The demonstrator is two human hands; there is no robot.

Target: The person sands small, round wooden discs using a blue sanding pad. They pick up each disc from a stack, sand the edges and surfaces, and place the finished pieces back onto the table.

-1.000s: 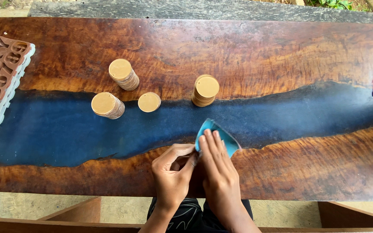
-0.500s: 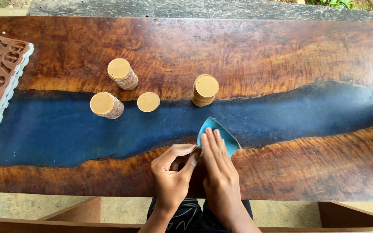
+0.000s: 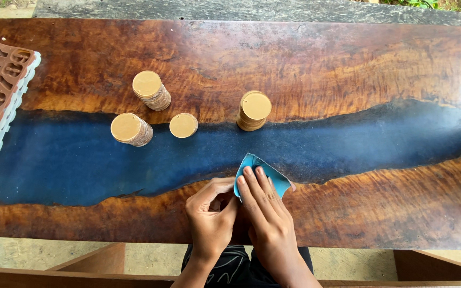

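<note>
The right hand [image 3: 265, 213] lies flat with fingers pressing a folded blue sheet [image 3: 262, 173] onto the near edge of the table [image 3: 348, 64], glossy burled wood with a dark blue band. The left hand [image 3: 209, 213] curls beside it, fingertips pinching something hidden. Beyond stand 3 stacks of round wooden discs [image 3: 254, 109] and 1 single disc [image 3: 183, 125].

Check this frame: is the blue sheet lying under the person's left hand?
No, the blue sheet is pressed flat on the table by the fingers of the right hand; the left hand sits beside it.
</note>
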